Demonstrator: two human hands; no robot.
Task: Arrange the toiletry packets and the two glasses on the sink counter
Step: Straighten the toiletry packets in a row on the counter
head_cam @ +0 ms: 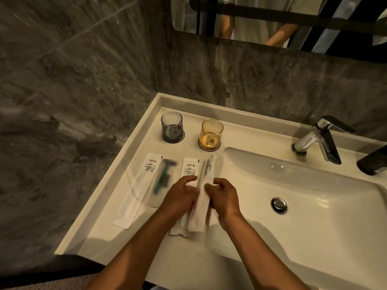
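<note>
The fingertips of the left hand (181, 195) are pressed on a white toiletry packet (187, 174), curled but not closed around it. The fingers of the right hand (224, 195) are bent against a second, narrower packet (201, 210), which partly overlaps the first beside the basin (314, 185); whether it is pinched cannot be told. Four packets are counted left of the basin: these two, a clear razor packet (162, 178) showing a green handle, and a long white printed packet (139, 185) farthest from the basin. Two glasses are seen behind the packets, each on a dark coaster: an amber glass (212, 132) nearer the basin, a smoky grey glass (172, 126) beyond it.
</note>
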